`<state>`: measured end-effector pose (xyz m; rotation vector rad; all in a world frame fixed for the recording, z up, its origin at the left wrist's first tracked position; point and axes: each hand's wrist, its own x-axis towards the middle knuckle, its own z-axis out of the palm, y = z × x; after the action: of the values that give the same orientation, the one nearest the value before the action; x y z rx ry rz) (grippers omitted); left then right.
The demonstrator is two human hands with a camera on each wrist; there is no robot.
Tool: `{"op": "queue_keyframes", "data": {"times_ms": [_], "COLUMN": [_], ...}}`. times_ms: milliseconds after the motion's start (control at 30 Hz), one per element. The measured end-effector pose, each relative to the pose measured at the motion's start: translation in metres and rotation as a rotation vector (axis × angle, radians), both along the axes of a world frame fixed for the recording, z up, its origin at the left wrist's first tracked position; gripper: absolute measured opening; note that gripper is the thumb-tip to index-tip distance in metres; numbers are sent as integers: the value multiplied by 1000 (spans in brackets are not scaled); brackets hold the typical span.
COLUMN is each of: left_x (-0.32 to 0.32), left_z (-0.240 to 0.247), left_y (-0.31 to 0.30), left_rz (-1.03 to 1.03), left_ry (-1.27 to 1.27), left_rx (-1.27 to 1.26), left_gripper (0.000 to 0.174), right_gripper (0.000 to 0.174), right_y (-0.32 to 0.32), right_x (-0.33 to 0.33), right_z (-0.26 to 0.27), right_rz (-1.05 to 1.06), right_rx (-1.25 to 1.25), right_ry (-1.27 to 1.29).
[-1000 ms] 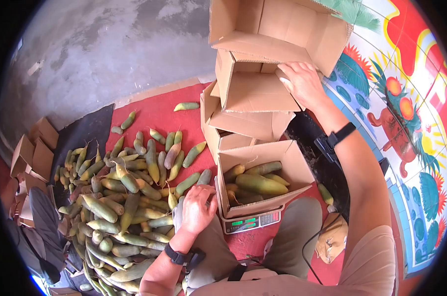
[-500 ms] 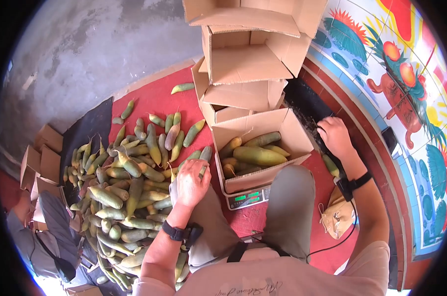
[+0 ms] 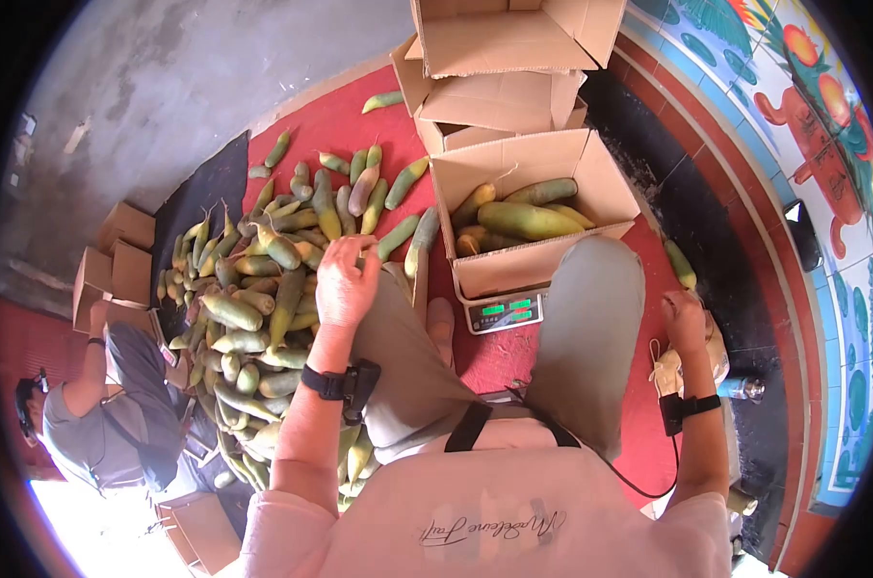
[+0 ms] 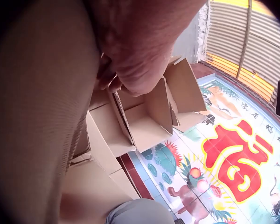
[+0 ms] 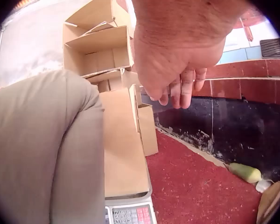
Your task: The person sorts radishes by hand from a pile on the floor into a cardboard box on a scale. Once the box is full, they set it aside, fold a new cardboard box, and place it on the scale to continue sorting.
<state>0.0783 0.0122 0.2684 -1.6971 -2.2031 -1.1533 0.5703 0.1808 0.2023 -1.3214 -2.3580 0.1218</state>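
Observation:
My left hand (image 3: 348,284) is at my left knee beside a big pile of green radishes (image 3: 239,308), its fingers loosely bent and nothing visible in them. The left wrist view shows that hand (image 4: 140,51) close to the trouser leg. My right hand (image 3: 685,323) hangs to the right of my other knee, above a tan bag (image 3: 677,371). In the right wrist view its fingers (image 5: 185,91) droop loosely and hold nothing. Between my knees an open cardboard box (image 3: 499,279) with several radishes (image 3: 528,222) stands on a digital scale (image 3: 504,311) with lit green readouts.
Open cardboard boxes (image 3: 513,43) are stacked beyond the scale. A lone radish (image 3: 680,263) lies right of the box by the dark wall base. At the left, another person (image 3: 109,424) sits beside the pile, near more boxes (image 3: 118,270). A cable runs from my right wrist.
My right hand has come back from the stacked boxes, down to my right side. My left hand stays by the left knee. The head view has shifted, showing more of my lap.

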Motion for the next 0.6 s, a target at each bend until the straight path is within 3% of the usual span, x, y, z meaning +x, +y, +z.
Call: {"op": "queue_keyframes", "data": {"times_ms": [233,600], "left_x": [-4,37], "left_z": [5,33], "left_y": [-46,-92], "left_rz": [115,89], "left_ry": [-63,-65], "left_rx": [115,135], "left_gripper": [11,13], "right_gripper": [12,15], "right_y": [-31,-70], "right_x": [21,49], "right_z": [-17,-36], "right_rz": [-46,-133], "right_rx": [-55,-105], "right_ry": [104,303]}}
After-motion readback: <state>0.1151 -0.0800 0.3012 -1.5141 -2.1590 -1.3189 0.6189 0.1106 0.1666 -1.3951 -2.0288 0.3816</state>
